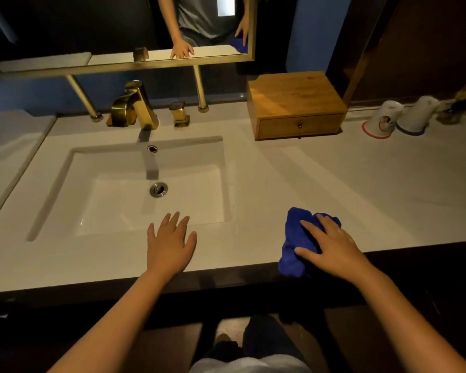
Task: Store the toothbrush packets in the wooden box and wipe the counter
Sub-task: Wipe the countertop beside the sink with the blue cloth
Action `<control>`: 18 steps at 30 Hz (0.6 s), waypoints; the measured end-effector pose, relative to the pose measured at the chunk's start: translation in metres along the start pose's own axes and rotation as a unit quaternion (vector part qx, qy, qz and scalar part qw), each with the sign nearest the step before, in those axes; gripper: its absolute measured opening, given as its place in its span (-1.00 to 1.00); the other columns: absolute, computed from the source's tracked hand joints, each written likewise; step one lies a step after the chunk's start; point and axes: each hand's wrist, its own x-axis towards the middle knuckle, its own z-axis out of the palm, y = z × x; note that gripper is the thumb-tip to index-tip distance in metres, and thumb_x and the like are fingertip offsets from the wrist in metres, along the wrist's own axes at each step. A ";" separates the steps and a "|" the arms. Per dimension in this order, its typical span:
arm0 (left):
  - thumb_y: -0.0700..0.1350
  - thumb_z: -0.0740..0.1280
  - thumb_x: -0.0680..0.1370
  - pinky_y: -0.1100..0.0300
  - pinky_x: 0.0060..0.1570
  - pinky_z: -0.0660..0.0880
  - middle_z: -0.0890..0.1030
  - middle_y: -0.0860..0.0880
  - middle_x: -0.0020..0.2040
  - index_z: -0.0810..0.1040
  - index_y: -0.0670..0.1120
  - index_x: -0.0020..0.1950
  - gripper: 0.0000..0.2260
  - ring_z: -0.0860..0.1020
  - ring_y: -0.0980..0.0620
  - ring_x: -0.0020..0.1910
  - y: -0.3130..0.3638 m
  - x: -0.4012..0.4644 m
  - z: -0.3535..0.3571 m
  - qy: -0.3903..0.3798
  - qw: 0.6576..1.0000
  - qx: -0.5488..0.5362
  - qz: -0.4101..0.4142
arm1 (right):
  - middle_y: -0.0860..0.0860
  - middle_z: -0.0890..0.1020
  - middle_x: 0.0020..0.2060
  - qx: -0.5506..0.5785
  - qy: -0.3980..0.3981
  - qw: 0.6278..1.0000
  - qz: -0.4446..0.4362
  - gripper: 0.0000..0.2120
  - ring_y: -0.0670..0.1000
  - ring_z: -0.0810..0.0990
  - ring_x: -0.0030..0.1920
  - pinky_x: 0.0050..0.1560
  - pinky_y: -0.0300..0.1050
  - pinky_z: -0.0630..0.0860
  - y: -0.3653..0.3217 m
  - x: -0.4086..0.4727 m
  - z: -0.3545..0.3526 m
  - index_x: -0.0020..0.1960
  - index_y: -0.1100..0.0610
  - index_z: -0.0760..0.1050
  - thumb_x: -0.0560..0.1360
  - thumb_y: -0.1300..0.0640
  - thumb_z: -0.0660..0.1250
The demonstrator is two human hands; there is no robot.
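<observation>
Leftmost, the left hand (pixel 170 244) lies spread flat on the white counter (pixel 361 189) at the sink's (pixel 51 189) front rim. Further right, the right hand (pixel 331 246) presses a bunched blue cloth (pixel 296 235) onto the counter's front edge. At the back edge the wooden box (pixel 293 103) sits with its drawer closed.

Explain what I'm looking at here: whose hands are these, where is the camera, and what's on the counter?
There is one picture, from a camera worn on a person's head, looking down at a bathroom counter. No robot here, only bare hands. The left hand lies flat and open on the counter beside the sink. The right hand presses on a blue cloth at the front edge. At the back stand a gold tap, a wooden box with its drawer shut, and two upturned cups. No toothbrush packets show.
</observation>
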 end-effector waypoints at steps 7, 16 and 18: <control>0.18 -0.02 0.58 -0.09 0.48 -0.05 0.21 -0.03 0.53 0.23 0.03 0.48 -0.50 0.06 -0.01 0.54 -0.010 0.007 -0.004 -0.032 0.999 0.013 0.042 | 0.09 0.42 0.32 0.007 0.082 0.997 -0.015 -0.56 0.09 0.35 0.32 0.35 0.07 0.27 -0.001 0.037 -0.003 0.28 0.09 0.36 0.49 -0.13 0.17; 0.20 -0.05 0.53 -0.07 0.48 -0.07 0.22 -0.03 0.53 0.28 0.04 0.46 -0.46 0.06 0.00 0.54 -0.007 0.004 -0.002 -0.009 0.999 -0.002 0.038 | 0.18 -0.10 0.53 -0.049 0.142 0.985 0.087 -0.15 0.18 -0.15 0.52 0.45 0.25 -0.09 -0.025 0.040 0.047 0.47 -0.15 -0.31 0.36 -0.46 -0.01; 0.20 -0.06 0.52 -0.06 0.48 -0.08 0.22 -0.02 0.53 0.28 0.04 0.45 -0.46 0.07 0.01 0.54 -0.008 0.004 -0.002 -0.009 0.999 -0.004 0.035 | 0.20 -0.11 0.52 -0.040 0.146 0.982 0.113 -0.11 0.20 -0.16 0.51 0.44 0.29 -0.11 -0.033 0.048 0.050 0.46 -0.17 -0.31 0.32 -0.49 0.02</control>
